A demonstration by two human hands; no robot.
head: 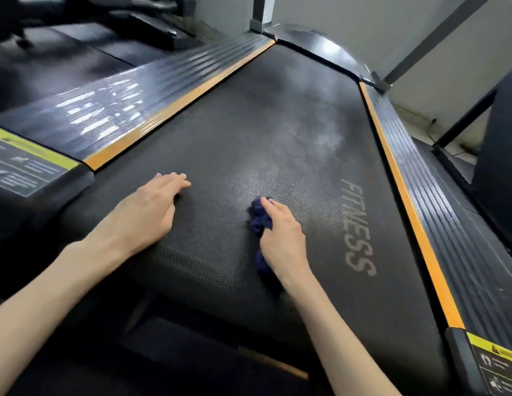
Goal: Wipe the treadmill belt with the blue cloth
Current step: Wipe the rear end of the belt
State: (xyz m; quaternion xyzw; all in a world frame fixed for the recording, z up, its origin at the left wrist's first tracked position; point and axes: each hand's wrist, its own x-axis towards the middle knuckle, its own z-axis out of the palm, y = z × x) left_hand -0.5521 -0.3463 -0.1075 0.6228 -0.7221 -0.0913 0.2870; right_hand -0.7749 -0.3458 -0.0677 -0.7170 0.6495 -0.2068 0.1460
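Note:
The black textured treadmill belt (263, 132) fills the middle of the view, with the word FITNESS printed near its right side and a pale dusty patch further up. My right hand (280, 238) grips a bunched dark blue cloth (259, 217) and holds it down on the belt near the rear end. My left hand (152, 207) rests flat on the belt to the left, fingers straight.
Orange-edged ribbed side rails run along the left (175, 107) and right (403, 195) of the belt. Grey uprights (429, 44) rise at the far end by the motor cover. Yellow warning labels (494, 364) sit on the rear corners. Another machine stands at the far left.

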